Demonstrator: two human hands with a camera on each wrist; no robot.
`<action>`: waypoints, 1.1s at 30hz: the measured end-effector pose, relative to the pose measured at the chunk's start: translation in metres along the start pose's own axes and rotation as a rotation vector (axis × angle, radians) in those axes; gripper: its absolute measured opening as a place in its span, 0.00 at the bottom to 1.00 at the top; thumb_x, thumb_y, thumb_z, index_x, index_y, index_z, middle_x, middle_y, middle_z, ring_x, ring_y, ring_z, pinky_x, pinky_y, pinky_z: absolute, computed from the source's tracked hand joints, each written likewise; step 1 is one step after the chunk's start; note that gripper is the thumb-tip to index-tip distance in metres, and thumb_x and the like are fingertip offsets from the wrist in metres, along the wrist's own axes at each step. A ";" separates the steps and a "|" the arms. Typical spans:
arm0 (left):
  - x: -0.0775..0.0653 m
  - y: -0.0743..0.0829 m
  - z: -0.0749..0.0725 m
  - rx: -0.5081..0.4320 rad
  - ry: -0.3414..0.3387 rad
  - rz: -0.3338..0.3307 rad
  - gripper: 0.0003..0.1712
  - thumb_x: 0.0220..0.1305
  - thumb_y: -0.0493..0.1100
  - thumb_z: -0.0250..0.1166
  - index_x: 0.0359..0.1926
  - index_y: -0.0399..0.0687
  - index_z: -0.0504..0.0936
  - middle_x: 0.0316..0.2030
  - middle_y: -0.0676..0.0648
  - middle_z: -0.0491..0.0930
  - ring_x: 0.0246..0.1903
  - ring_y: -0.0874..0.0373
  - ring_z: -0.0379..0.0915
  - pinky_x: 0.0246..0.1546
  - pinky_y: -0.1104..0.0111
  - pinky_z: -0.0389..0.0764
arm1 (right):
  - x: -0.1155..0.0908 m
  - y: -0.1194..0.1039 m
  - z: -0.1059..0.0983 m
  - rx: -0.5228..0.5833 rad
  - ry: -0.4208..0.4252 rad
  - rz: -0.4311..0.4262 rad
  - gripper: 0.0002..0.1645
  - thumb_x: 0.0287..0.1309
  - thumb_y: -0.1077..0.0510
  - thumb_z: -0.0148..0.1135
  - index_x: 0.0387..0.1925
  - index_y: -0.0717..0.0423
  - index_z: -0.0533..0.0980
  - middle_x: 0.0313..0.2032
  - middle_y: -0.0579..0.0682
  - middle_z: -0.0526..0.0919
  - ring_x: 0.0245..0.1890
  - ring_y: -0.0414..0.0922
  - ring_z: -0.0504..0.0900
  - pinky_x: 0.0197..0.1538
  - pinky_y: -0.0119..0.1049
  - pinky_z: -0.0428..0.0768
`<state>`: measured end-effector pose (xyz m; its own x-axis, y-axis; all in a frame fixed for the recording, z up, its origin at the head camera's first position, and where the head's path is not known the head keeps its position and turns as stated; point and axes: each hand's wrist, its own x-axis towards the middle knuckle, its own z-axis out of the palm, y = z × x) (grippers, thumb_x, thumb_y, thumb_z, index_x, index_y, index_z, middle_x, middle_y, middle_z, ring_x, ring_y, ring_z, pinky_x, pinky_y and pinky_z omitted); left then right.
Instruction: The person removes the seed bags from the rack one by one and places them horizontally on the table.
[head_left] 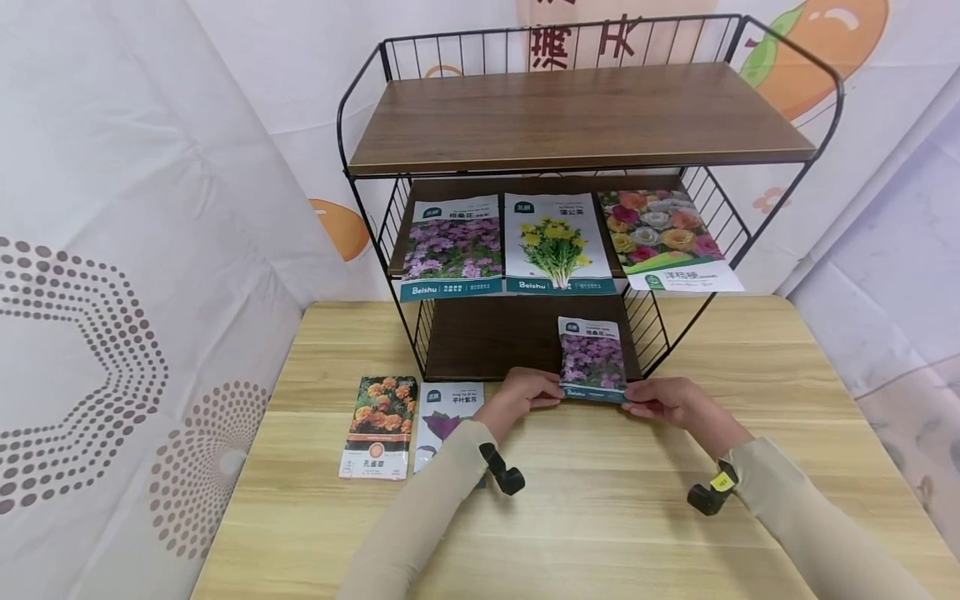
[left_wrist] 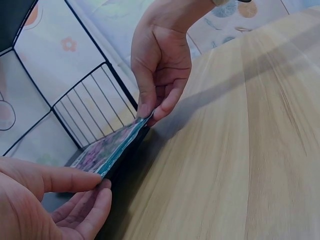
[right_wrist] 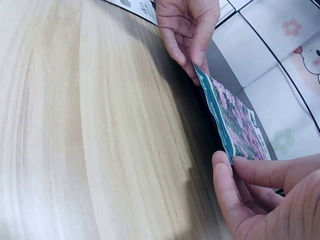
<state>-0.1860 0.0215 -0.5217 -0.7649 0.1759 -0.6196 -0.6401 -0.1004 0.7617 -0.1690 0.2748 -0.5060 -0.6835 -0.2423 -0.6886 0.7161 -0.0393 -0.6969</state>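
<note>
Left hand (head_left: pixel 521 393) and right hand (head_left: pixel 666 397) are pinching the small purple-flower packet (head_left: pixel 592 358); I am apparently placing it on the bottom shelf (head_left: pixel 487 337), next needing release.

Small seed packet (head_left: pixel 592 360): purple flowers fill its front, a teal band marks six o'clock; it lies face up, toward four o'clock from the lower shelf's (head_left: pixel 487 337) middle.

White cloth (head_left: pixel 202 192) hangs behind and at the left, printed with orange fruits (head_left: pixel 828 54), dark red characters (head_left: pixel 550 47) and brown dotted patterns (head_left: pixel 138 358). The table (head_left: pixel 615 517) has a pale, wood-grained top.
</note>
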 end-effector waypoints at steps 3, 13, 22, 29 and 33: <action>-0.001 0.001 -0.006 -0.015 -0.015 -0.010 0.19 0.48 0.21 0.66 0.44 0.32 0.83 0.38 0.38 0.83 0.28 0.54 0.83 0.38 0.64 0.87 | 0.000 0.000 0.005 -0.011 -0.005 -0.011 0.18 0.63 0.71 0.51 0.54 0.71 0.64 0.28 0.51 0.85 0.31 0.43 0.86 0.43 0.31 0.86; -0.009 0.004 -0.024 0.010 -0.022 -0.013 0.17 0.50 0.24 0.66 0.44 0.34 0.83 0.37 0.39 0.84 0.27 0.56 0.82 0.38 0.65 0.87 | -0.004 -0.003 0.022 -0.050 -0.005 -0.060 0.24 0.62 0.72 0.52 0.58 0.75 0.61 0.28 0.50 0.84 0.31 0.42 0.86 0.42 0.32 0.86; -0.025 0.006 -0.039 0.078 0.007 0.036 0.17 0.50 0.25 0.67 0.43 0.34 0.82 0.36 0.39 0.83 0.31 0.55 0.83 0.37 0.66 0.87 | -0.010 -0.003 0.042 -0.112 -0.001 -0.115 0.20 0.60 0.71 0.54 0.53 0.76 0.66 0.28 0.50 0.85 0.30 0.43 0.86 0.40 0.32 0.86; -0.042 0.006 -0.051 0.143 0.025 0.049 0.15 0.49 0.27 0.68 0.42 0.35 0.83 0.34 0.41 0.83 0.30 0.56 0.83 0.38 0.65 0.86 | -0.013 0.000 0.056 -0.202 -0.053 -0.138 0.23 0.63 0.69 0.52 0.56 0.79 0.63 0.28 0.50 0.84 0.31 0.41 0.86 0.39 0.30 0.86; -0.050 0.003 -0.057 0.171 0.043 0.056 0.15 0.48 0.27 0.69 0.41 0.35 0.83 0.33 0.42 0.83 0.28 0.57 0.82 0.40 0.63 0.86 | -0.014 0.004 0.064 -0.209 -0.050 -0.139 0.24 0.61 0.70 0.54 0.56 0.79 0.64 0.29 0.51 0.84 0.31 0.41 0.85 0.40 0.31 0.86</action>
<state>-0.1539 -0.0438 -0.4997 -0.8040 0.1325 -0.5797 -0.5774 0.0593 0.8143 -0.1474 0.2161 -0.4865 -0.7621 -0.2961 -0.5758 0.5670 0.1240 -0.8143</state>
